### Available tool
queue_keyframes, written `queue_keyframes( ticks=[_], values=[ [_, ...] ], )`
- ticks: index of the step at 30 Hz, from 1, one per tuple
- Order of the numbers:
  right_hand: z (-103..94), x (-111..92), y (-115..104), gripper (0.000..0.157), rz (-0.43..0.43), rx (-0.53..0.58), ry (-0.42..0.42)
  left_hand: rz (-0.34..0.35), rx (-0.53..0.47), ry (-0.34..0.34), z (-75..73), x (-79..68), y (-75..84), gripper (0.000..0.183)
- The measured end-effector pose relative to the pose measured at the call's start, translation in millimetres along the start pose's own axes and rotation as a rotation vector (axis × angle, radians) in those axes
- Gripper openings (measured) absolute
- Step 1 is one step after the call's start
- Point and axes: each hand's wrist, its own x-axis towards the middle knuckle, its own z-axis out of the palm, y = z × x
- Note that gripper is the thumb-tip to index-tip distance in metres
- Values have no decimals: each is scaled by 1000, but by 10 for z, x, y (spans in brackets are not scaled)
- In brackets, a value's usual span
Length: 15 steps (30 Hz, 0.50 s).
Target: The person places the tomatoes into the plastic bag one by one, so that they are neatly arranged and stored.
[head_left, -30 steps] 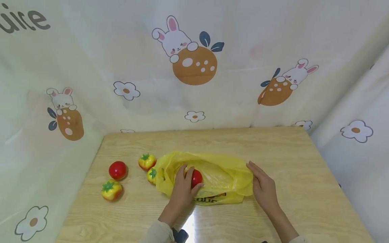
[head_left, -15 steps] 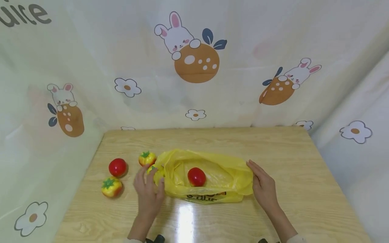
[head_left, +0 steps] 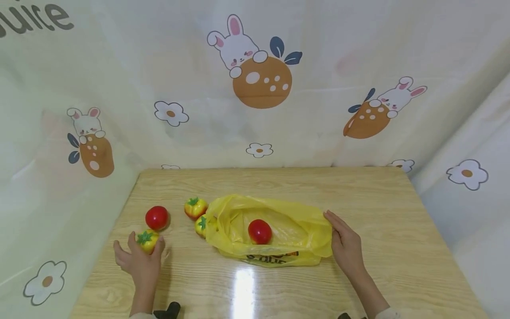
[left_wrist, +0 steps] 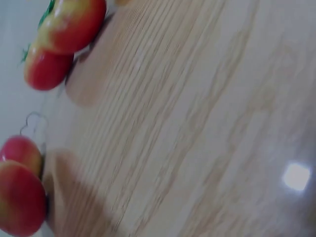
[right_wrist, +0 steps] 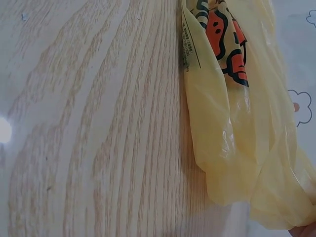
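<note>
Left hand (head_left: 141, 263) spreads loosely round lower-left yellow fruit (head_left: 147, 242), red fruit (head_left: 157, 217) just above; right hand (head_left: 348, 248) pinches central yellow bag (head_left: 311, 250)

Yellow bag (head_left: 307, 228) is thin plastic film, crinkled, semi-sheer, soft sheen on the folds. Red fruit (head_left: 260, 231) inside it looks smooth and glossy, plastic-like; green-topped fruit (head_left: 195, 208) likewise shiny, smooth. Table (head_left: 370, 212) shows pale wood grain, smooth glossy finish with bright glare. Backdrop sheet (head_left: 314, 128) looks like matt, creased cloth.
</note>
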Motion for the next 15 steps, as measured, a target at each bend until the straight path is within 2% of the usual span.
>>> queue_keyframes(
  ticks=[3,7,15],
  values=[
    [-9,-7,-1,45,-1,1,1,-51,-12,-77,3,60,-63,79],
    [-20,-15,-1,44,0,5,1,-72,-33,-154,12,106,-122,73],
    [-44,-38,10,41,-26,18,9,-70,-43,-195,34,103,-155,66]
  ],
)
